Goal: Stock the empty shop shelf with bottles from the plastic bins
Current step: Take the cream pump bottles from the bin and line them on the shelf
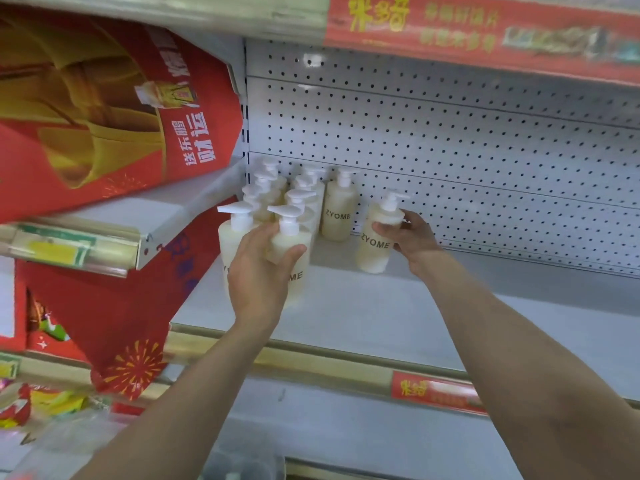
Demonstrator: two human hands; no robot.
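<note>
though tilted, bottle fills right grip

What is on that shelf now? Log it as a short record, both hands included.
left hand: grips front bottle in the left cluster
right hand: grips tilted bottle, apart from the cluster
standing bottles: grouped at the shelf's left end, white pumps, ZYOME labels
shelf: white, gold front rail
pegboard: white, behind the bottles
</note>
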